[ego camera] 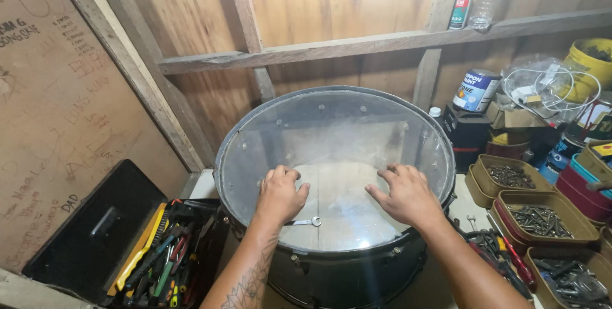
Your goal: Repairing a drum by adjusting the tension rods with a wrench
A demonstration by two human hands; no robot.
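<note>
Drum (347, 271): large and dark-shelled, it stands upright in the middle of the view, close in front of the person, against a wooden wall (299, 3).
Drum head (335, 130): a clear round skin in a metal rim, facing up; the inside of the drum shows through it.
Left hand (280, 195): lies palm down on the near left part of the clear skin, fingers curled and loosely together, clamped on nothing.
Right hand (407, 195): lies palm down on the near right part of the skin, fingers spread apart and pressing flat, holding nothing.
Wrench (305, 222): small and silver, it lies flat on the skin just beside the left wrist, near it but not gripped.
Toolbox (137, 245): black, lid open, to the left of the drum, full of hand tools with coloured handles.
Trays (539, 216): brown trays of screws and bits of metal on the desk to the right of the drum.
Paint can (475, 90): stands behind the trays near the wall, among boxes and a coil of white cable.
Shelf (382, 42): a wooden rail above the drum carries a spray can and a clear bottle.
</note>
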